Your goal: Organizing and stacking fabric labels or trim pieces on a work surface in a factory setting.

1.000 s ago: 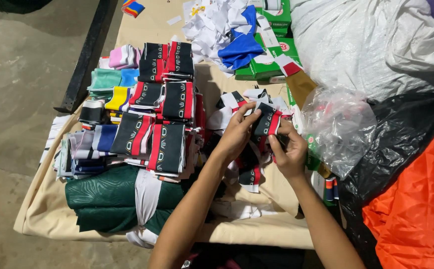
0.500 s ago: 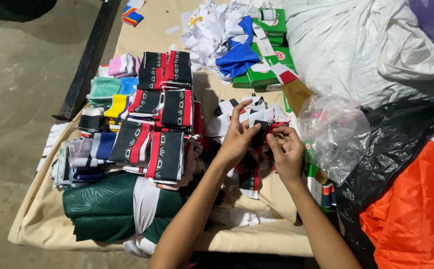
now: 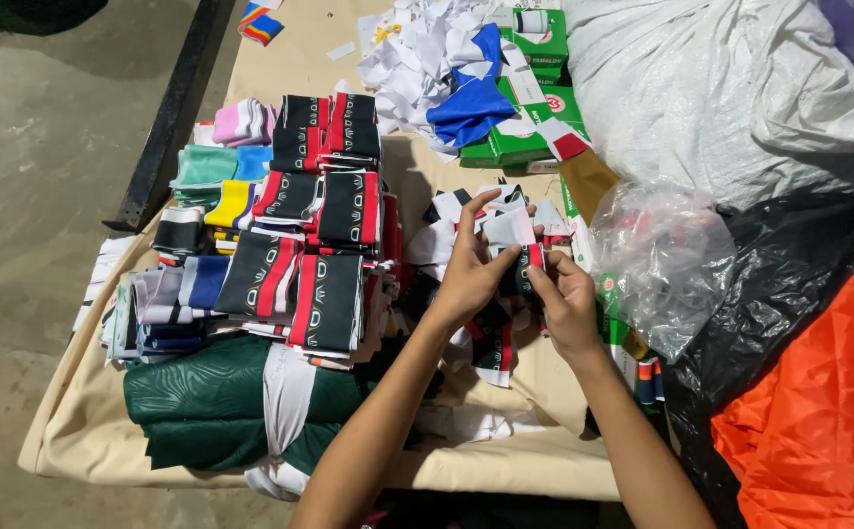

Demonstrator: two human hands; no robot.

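Note:
My left hand [image 3: 469, 269] and my right hand [image 3: 562, 299] meet over the middle of a cloth-covered table [image 3: 466, 460]. Together they pinch a small black, red and white fabric piece [image 3: 517, 247] between thumbs and fingers. More loose pieces of the same kind [image 3: 493, 343] lie under and around my hands. To the left stand neat stacks of folded black and red fabric pieces [image 3: 319, 245].
Pastel and striped folded stacks [image 3: 213, 167] sit at the far left, green folded cloth [image 3: 201, 402] in front. A white and blue scrap heap [image 3: 441, 69] and green boxes [image 3: 530, 127] lie at the back. Clear plastic bag [image 3: 662, 260], white, black and orange sacks [image 3: 809, 411] crowd the right.
My hands have stayed together on the fabric piece, working it slightly; the camera has shifted a little, so the scene sits lower and nearer in view.

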